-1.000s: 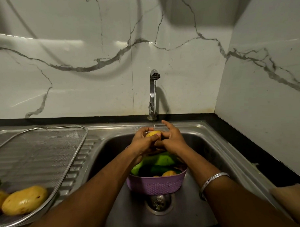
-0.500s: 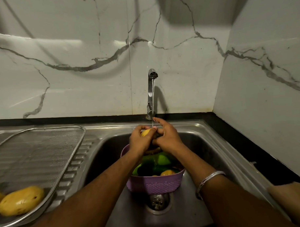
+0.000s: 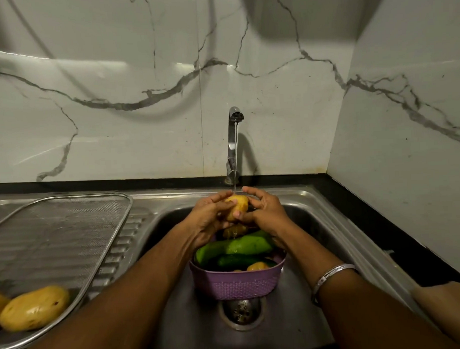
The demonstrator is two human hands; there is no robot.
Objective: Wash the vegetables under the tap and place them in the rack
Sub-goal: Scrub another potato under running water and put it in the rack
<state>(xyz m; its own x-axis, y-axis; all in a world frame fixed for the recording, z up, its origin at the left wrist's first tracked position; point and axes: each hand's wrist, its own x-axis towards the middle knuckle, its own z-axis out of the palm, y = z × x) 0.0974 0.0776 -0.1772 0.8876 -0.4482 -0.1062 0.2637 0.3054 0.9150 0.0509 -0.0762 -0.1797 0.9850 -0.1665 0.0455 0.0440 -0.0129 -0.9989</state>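
Left hand (image 3: 208,217) and right hand (image 3: 265,212) grip a yellow potato (image 3: 237,208) under the tap (image 3: 233,145) stream, above purple basket (image 3: 238,283) in sink (image 3: 313,213).

White marble wall (image 3: 143,125) w/ grey wiggly lines fills the top, from 9 to 3 o'clock. A 2nd wall (image 3: 411,168) like it stands at 3 o'clock & meets the 1st in a corner. A black strip (image 3: 93,185) runs along the bottom of the wall. Round metal drain (image 3: 241,311) sits at 6 o'clock. A silver bangle (image 3: 331,274) shows at 4 o'clock. A brown thing (image 3: 447,305) pokes in at 4 o'clock, too dim to tell what.
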